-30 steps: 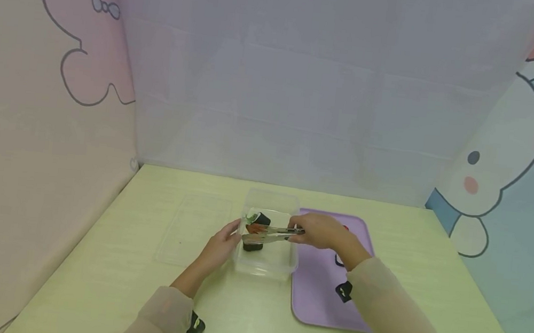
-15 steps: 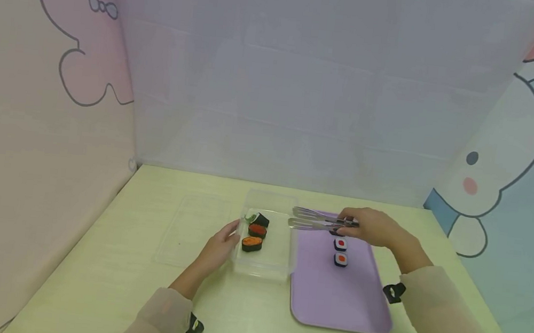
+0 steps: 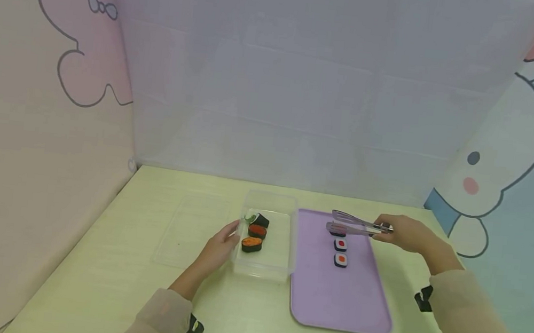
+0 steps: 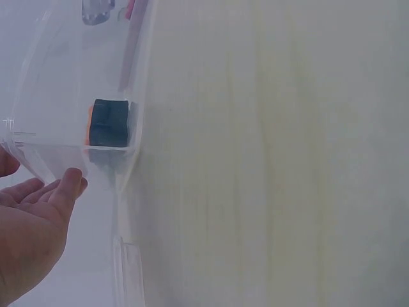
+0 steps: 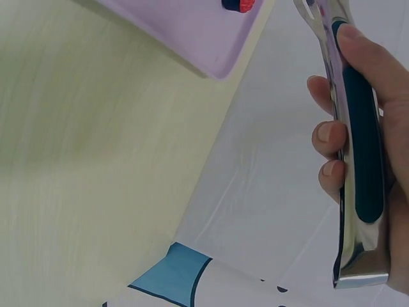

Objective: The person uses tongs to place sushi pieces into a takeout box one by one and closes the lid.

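3 sushi pcs [image 3: 341, 260] on tray [image 3: 340, 305], prob. light, firm, bit slick, best pinched across sides w/ tongs [image 5: 363, 153], gripped in R hand [image 3: 407, 233]; L hand [image 3: 215, 248], fingers extended, touches box [image 3: 262, 269] wall

Looks like a small makeshift booth, probably a recording set-up. Closed in on three sides by pale sheeting [image 3: 274, 92], creased with fold lines across the back, printed at left with a pink cartoon animal [image 3: 92, 53] wearing a bow tie [image 3: 101, 6] and at right with a white cartoon rabbit [image 3: 493, 177]. Fitted inside with a pale yellow-green tabletop [image 3: 243, 314]. Worn near both beige sleeves [image 3: 163, 309]: small black wrist cameras [image 3: 194, 329].
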The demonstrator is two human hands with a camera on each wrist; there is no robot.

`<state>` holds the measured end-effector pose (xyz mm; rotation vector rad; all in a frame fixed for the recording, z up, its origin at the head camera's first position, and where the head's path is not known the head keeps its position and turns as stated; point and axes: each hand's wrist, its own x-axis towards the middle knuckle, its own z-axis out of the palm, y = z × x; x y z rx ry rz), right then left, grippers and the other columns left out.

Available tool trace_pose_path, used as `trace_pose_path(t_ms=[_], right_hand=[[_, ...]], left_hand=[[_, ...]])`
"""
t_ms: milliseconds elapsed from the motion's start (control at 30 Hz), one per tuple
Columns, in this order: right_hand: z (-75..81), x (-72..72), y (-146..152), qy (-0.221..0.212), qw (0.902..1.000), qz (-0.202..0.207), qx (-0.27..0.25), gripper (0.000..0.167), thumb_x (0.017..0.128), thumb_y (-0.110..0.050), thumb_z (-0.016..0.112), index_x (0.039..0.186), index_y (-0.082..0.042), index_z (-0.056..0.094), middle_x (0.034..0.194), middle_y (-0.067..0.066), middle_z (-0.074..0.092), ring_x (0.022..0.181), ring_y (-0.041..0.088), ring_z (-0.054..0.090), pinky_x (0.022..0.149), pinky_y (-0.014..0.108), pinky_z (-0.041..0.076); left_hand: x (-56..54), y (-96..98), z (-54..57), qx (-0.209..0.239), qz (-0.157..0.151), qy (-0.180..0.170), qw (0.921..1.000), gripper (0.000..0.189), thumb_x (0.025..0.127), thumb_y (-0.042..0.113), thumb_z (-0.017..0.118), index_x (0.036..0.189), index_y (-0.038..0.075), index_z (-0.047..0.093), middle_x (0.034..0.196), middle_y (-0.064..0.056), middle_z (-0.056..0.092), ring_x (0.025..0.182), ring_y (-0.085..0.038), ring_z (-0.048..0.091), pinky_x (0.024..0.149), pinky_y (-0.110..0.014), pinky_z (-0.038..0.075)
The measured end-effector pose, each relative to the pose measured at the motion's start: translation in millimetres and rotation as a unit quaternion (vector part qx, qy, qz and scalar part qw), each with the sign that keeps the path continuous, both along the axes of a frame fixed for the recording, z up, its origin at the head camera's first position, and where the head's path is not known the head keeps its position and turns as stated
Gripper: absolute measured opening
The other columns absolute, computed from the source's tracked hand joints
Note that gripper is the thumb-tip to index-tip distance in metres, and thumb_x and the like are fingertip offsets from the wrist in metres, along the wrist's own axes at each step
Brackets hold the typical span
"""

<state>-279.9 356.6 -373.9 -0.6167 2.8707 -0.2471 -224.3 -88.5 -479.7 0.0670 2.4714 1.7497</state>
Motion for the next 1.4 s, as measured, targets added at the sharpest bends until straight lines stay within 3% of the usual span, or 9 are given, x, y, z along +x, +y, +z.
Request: trace_pose_path(t_ms=[267, 567, 800, 1100, 1400], right_hand=[[-11.2, -8.2, 10.2, -0.025, 0.999, -0.022, 0.032, 0.039, 0.091, -0.039, 0.069, 0.112, -0.007, 0.063, 0.095, 0.004, 0.064, 0.083, 0.024, 0.061, 0.071, 0.049, 0.052], [-17.9, -14.1, 8.9, -0.036, 0.9993, -0.007, 0.009, 0.025, 0.094, -0.03, 0.066, 0.107, -0.01, 0.063, 0.092, 0.003, 0.062, 0.069, 0.016, 0.055, 0.061, 0.04, 0.049], [-19.5, -16.3, 3.5, -0.023, 0.9997, 0.0, -0.007, 0.026, 0.096, -0.03, 0.064, 0.109, -0.007, 0.063, 0.092, 0.003, 0.063, 0.071, 0.015, 0.057, 0.064, 0.042, 0.051], [4.9, -12.6, -27.7, 0.015, 0.9995, 0.004, -0.028, 0.027, 0.095, -0.027, 0.065, 0.111, -0.005, 0.064, 0.093, 0.003, 0.064, 0.07, 0.015, 0.057, 0.063, 0.04, 0.051], [22.9, -13.2, -72.0, 0.063, 0.9953, 0.06, -0.041, 0.023, 0.094, -0.027, 0.066, 0.11, -0.009, 0.065, 0.093, -0.001, 0.065, 0.077, 0.017, 0.06, 0.07, 0.044, 0.051]], left_hand=[[0.8, 1.5, -0.9, 0.005, 0.0, -0.003, 1.0, 0.048, 0.104, 0.019, 0.044, 0.15, 0.007, 0.036, 0.152, -0.016, 0.037, 0.134, -0.038, 0.039, 0.107, -0.053, 0.034], [1.2, 1.8, -0.9, 0.005, -0.004, -0.002, 1.0, 0.049, 0.104, 0.018, 0.045, 0.151, 0.007, 0.036, 0.152, -0.016, 0.037, 0.134, -0.038, 0.04, 0.107, -0.052, 0.035], [-1.3, 0.2, -1.1, -0.007, -0.004, 0.006, 1.0, 0.049, 0.104, 0.02, 0.044, 0.151, 0.009, 0.036, 0.151, -0.015, 0.038, 0.135, -0.037, 0.038, 0.108, -0.053, 0.033], [-1.1, -1.5, -1.1, -0.003, -0.001, 0.005, 1.0, 0.048, 0.104, 0.02, 0.044, 0.151, 0.009, 0.036, 0.151, -0.015, 0.037, 0.134, -0.037, 0.04, 0.107, -0.052, 0.035], [-1.0, -0.2, -1.0, 0.004, -0.004, 0.005, 1.0, 0.049, 0.104, 0.02, 0.045, 0.151, 0.007, 0.035, 0.152, -0.016, 0.036, 0.134, -0.037, 0.04, 0.108, -0.052, 0.033]])
